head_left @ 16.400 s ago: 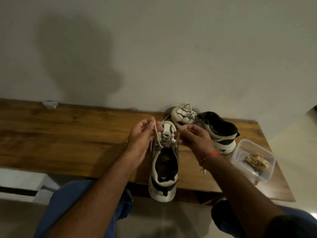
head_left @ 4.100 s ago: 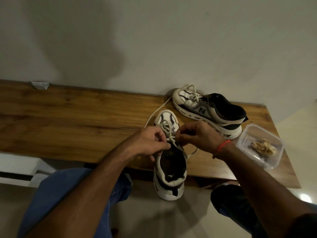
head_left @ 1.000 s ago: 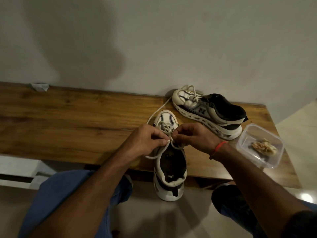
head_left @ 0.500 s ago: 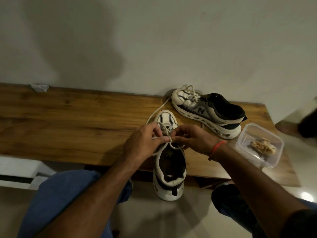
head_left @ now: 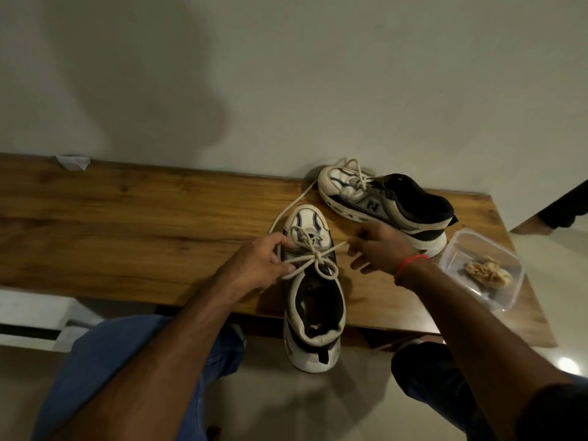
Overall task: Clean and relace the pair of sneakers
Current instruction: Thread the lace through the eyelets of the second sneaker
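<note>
A white and dark sneaker (head_left: 313,291) lies toe-away on the wooden bench (head_left: 143,230), its heel hanging over the front edge. Its cream lace (head_left: 318,256) is knotted into a bow over the tongue. My left hand (head_left: 259,261) pinches the left strand of the lace beside the shoe. My right hand (head_left: 380,246) pinches the right strand, pulled out taut to the right. The second sneaker (head_left: 386,206) lies on its side at the back against the wall, laced, with a loose lace end trailing left.
A clear plastic container (head_left: 482,270) holding a crumpled cloth sits at the bench's right end. A scrap of white paper (head_left: 72,162) lies at the back left by the wall. A person's foot (head_left: 541,222) shows on the floor at far right.
My hands, close together over the tongue half a second ago, have pulled apart sideways, drawing the lace taut and tightening the bow.
</note>
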